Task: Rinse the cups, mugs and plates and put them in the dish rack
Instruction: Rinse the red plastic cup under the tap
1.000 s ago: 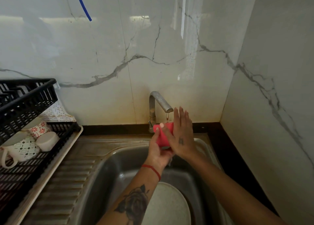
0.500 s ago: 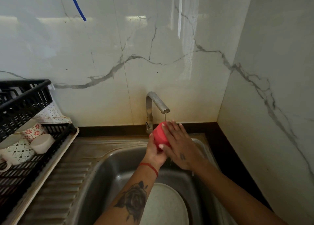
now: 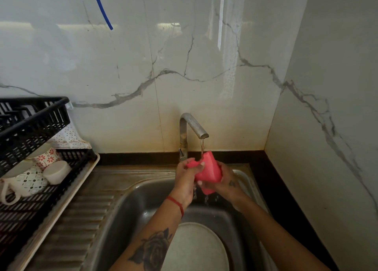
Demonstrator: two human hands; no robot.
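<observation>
Red cup [image 3: 208, 171]: centre of the frame, tilted on its side under the tap [image 3: 192, 127], a thin stream of water falling onto its upper edge; drops fall from its lower end into the sink [image 3: 131, 205].

Left hand [image 3: 187, 177]: just left of the cup, fingers curled round its left side, thumb lying across the red surface. A red thread band sits at the wrist; a rose tattoo shows on the forearm, lower centre.

Right hand [image 3: 226, 181]: just right of the cup, fingers wrapped under and round its lower right part, holding it.

Plate [image 3: 196, 248]: pale, round, lying flat in the bottom of the sink, lower centre, partly covered by the left forearm.

Dish rack [image 3: 30, 127]: black plastic, two tiers, left edge of the frame, standing on a beige tray [image 3: 67, 191] beside the ribbed draining board.

Lower tier of the rack, left of the frame: a mug with red flowers [image 3: 48, 158], a mug with a dark green pattern [image 3: 28, 181] with its white handle towards the lower left, and a plain white cup [image 3: 57, 172] on its side, all close together.

Wall [image 3: 204, 76]: white marble-look panels with grey veins, filling the upper frame. A blue tube [image 3: 101, 6] hangs at the upper left.
</observation>
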